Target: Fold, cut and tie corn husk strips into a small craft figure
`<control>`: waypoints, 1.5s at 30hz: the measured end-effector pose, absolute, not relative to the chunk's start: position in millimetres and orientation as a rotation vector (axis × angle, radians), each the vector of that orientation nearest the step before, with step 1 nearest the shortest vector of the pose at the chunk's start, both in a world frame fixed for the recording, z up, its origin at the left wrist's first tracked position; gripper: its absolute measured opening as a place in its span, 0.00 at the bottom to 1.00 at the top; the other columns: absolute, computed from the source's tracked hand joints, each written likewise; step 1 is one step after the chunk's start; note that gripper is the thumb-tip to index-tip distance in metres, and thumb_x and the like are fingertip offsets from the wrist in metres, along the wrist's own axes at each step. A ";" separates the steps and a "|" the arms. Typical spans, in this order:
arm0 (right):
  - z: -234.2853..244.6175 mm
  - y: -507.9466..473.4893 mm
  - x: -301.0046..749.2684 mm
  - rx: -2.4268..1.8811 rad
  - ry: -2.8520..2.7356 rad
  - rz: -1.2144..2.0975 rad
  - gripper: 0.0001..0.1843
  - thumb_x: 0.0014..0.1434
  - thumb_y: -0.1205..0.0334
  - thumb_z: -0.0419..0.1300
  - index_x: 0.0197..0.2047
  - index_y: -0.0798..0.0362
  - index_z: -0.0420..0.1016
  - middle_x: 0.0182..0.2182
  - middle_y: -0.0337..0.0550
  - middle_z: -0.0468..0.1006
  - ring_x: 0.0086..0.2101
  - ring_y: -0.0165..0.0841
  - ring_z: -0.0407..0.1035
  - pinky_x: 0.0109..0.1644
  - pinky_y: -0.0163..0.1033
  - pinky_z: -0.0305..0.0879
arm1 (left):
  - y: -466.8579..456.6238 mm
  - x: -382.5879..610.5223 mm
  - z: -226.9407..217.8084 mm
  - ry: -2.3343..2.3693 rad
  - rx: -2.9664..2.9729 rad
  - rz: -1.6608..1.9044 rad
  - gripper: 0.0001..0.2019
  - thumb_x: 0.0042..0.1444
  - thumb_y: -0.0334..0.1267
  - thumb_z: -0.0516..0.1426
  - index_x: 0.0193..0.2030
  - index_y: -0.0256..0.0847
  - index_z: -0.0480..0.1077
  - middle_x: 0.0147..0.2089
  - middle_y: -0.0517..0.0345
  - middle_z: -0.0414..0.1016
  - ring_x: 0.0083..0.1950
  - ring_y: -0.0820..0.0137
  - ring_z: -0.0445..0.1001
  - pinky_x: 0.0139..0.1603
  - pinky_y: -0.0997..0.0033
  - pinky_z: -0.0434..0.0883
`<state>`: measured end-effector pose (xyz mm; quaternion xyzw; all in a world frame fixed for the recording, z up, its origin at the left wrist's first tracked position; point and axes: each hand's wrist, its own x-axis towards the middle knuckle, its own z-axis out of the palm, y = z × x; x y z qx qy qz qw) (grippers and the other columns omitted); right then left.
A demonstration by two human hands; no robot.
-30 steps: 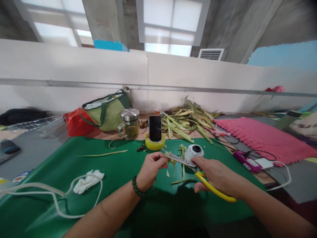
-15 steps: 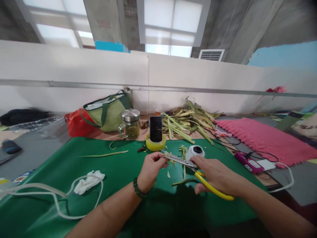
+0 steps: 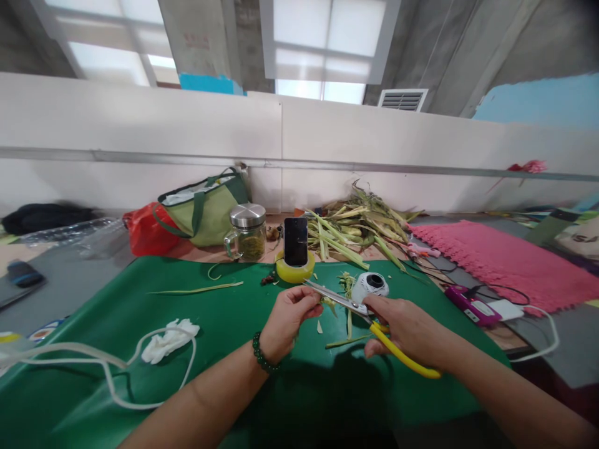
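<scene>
1. Faint reddish characters mark the pillar (image 3: 196, 41), too blurred to read.
2. Dark lettering shows on the pale bag (image 3: 578, 240) at the right edge, and a white label on the magenta device (image 3: 472, 305); neither can be read.
3. The jar (image 3: 248, 234), clear with a steel lid and a side handle, has greenish-brown matter inside.
4. Left of it, the green bag (image 3: 213, 215) gapes, with white material at its mouth. The red bag (image 3: 148, 231) slumps against it, contents hidden.
5. The phone (image 3: 296, 242) stands upright in the yellow tape roll (image 3: 294, 272).
6. The left hand (image 3: 291, 312) reaches in with thumb and fingers pinched narrow on a pale green scrap (image 3: 329, 303), mostly hidden by the fingertips. Dark green beads (image 3: 262, 354) circle the wrist.
7. The right hand (image 3: 400, 324) curls around the yellow handles of the scissors (image 3: 344, 300), thumb below. The blades slant up and left, just beyond the left fingertips; whether they touch the scrap I cannot tell.
8. The scissors and scrap are above the green mat (image 3: 224, 324), just left of the white roll (image 3: 369, 288). Behind, a heap of stalks (image 3: 360, 224) lies near the wall (image 3: 374, 137).
</scene>
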<state>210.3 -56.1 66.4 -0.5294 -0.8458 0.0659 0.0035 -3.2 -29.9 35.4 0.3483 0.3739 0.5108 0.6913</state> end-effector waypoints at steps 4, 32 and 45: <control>72.2 -58.6 210.7 -1.670 -2.646 0.190 0.33 0.43 0.34 0.61 0.40 0.53 0.65 0.30 0.46 0.76 0.30 0.41 0.72 0.29 0.36 0.57 | -28.9 -4.1 34.8 0.864 0.828 1.178 0.17 0.28 0.42 0.70 0.20 0.34 0.71 0.22 0.62 0.70 0.24 0.78 0.67 0.31 0.75 0.69; 66.4 -56.9 215.2 -1.612 -2.665 0.202 0.28 0.48 0.35 0.59 0.36 0.53 0.64 0.28 0.45 0.76 0.27 0.40 0.71 0.28 0.36 0.53 | -28.8 -5.3 34.3 0.876 0.803 1.154 0.17 0.28 0.43 0.70 0.21 0.34 0.72 0.22 0.62 0.71 0.24 0.78 0.68 0.30 0.76 0.69; 75.1 -37.5 281.9 -2.142 -2.019 -0.110 0.17 0.61 0.50 0.46 0.35 0.54 0.66 0.27 0.53 0.75 0.30 0.44 0.72 0.30 0.41 0.60 | -24.3 -6.6 33.9 0.862 0.729 1.219 0.18 0.26 0.41 0.71 0.22 0.34 0.72 0.23 0.63 0.72 0.26 0.76 0.71 0.34 0.75 0.72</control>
